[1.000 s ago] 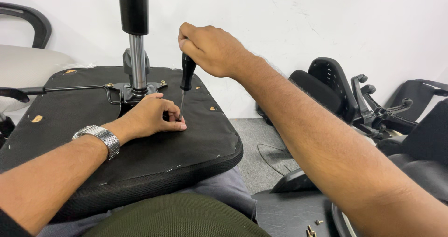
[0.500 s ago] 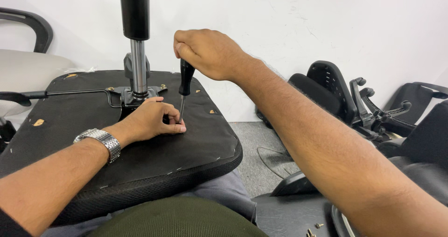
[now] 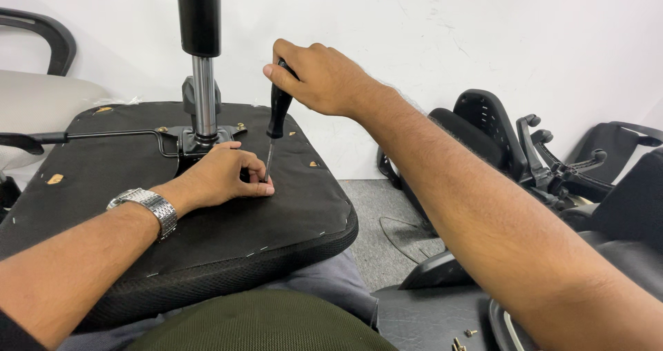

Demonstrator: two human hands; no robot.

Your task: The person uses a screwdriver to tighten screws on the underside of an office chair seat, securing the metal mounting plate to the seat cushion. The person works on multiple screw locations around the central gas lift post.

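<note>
An upturned black office chair seat [image 3: 207,226] rests across my lap, its underside facing up. A chrome gas cylinder [image 3: 204,95] with a black top rises from the metal mechanism plate [image 3: 197,140]. My right hand [image 3: 318,74] grips the black handle of a screwdriver [image 3: 278,112], held upright with its tip down on the seat underside. My left hand [image 3: 221,175], a metal watch on its wrist, rests on the seat with the fingertips pinched around the screwdriver tip. Whatever sits under the tip is hidden by the fingers.
A black lever [image 3: 83,137] runs left from the mechanism. A grey chair with a black armrest [image 3: 41,40] stands at the left. Black chair backs and armrests [image 3: 525,150] lie on the floor at the right. Small screws [image 3: 461,338] lie near the bottom edge.
My right hand has shifted slightly on the screwdriver handle, which stays upright on the same spot. My left hand has kept its place at the tip.
</note>
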